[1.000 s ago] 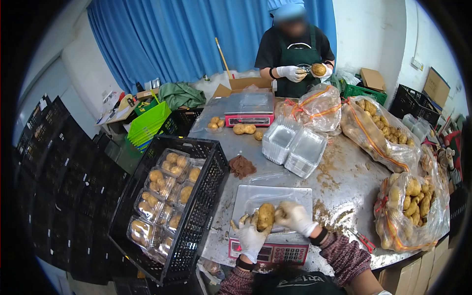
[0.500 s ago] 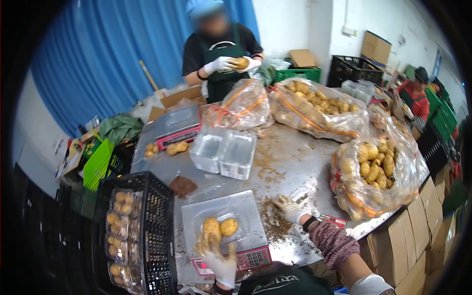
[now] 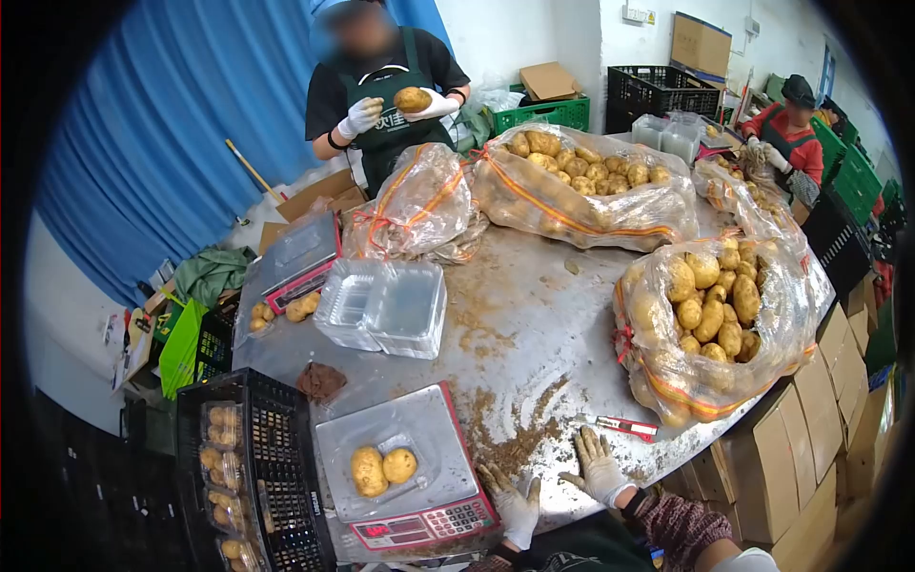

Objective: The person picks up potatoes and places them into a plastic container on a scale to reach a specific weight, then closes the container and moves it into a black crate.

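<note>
My left hand (image 3: 514, 507), in a white glove with soiled fingertips, rests at the table's near edge with fingers spread, just right of the red-edged scale (image 3: 419, 522). It holds nothing. To its right, my right hand (image 3: 599, 469) lies gloved and open on the metal table (image 3: 534, 334), fingers pointing away, just below a red and white cutter (image 3: 624, 426). On the scale's plate sits a clear tray with two potatoes (image 3: 370, 471) in it. Dark soil (image 3: 505, 443) is scattered beyond both hands.
A black crate (image 3: 276, 477) with packed potato trays stands at left. Stacked clear containers (image 3: 381, 307) and a second scale (image 3: 300, 253) are farther back. Open potato bags (image 3: 720, 305) stand at right. Across the table a co-worker (image 3: 386, 114) holds a potato. Cardboard boxes (image 3: 762, 477) stand lower right.
My left hand has left the potatoes on the scale and moved right, to the table edge. My right hand has come down nearer to me. The view has shifted, and the co-worker's hands have parted.
</note>
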### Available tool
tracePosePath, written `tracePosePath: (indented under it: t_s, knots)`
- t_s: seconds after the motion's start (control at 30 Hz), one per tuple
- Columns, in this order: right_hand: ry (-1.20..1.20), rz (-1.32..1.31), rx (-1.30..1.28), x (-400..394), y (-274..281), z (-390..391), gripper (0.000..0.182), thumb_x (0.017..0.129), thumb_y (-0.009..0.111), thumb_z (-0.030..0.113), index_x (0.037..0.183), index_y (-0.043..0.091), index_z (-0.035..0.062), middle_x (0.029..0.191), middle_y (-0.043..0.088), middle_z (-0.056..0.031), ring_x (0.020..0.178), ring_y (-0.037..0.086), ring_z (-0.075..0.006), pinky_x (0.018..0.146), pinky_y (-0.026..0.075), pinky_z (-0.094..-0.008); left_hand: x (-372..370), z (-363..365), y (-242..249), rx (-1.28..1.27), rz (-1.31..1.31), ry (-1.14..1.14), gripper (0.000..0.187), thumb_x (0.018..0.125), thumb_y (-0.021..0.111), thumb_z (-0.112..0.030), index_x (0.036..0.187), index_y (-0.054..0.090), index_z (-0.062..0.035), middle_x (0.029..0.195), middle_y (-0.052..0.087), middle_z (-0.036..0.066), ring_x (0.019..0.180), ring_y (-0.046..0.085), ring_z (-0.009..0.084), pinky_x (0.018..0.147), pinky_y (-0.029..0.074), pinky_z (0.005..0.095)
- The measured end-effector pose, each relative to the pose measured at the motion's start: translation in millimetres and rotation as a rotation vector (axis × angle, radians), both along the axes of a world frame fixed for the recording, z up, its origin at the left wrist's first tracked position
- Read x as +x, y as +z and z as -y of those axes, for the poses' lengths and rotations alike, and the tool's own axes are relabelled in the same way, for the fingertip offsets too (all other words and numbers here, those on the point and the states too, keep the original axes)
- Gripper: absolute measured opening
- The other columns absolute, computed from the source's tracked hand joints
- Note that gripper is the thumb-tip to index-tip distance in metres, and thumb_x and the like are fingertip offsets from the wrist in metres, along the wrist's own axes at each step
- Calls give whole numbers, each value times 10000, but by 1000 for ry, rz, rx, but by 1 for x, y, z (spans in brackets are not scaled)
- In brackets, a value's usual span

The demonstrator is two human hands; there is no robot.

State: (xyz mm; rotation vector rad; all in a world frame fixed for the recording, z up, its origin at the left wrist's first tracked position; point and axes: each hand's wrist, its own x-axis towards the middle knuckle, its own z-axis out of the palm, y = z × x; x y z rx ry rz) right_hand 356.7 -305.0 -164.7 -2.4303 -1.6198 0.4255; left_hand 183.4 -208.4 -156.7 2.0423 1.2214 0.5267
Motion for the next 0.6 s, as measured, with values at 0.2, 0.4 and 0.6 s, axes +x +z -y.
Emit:
tracePosePath:
  t_s: [0.2,0.4,0.6]
  knots:
    - [157,57,39,83,-7,-97,857,864,428,606,1425,240,-15,1498,156,-241,1396,154,-355,1129,110,-501,39,-10,-15,10,-221,365,977,833,564,-532,1425,100,91,1460,146,328,1370,155,423,1108,166,478]
    - [580,50,16,61,-23,-210,677,946,321,514,1466,192,100,1528,134,-155,1417,105,-312,1145,47,-478,76,-45,-42,182,-353,587,782,872,513,-398,1422,192,56,1434,268,290,1337,250,420,1123,124,498]
    - [956,-98,39,20,-24,-147,662,952,326,472,1456,201,60,1521,163,-161,1407,157,-296,1135,109,-480,64,2,-22,-250,-244,149,598,835,552,-371,1150,521,136,1262,446,349,1252,339,490,1101,200,491]
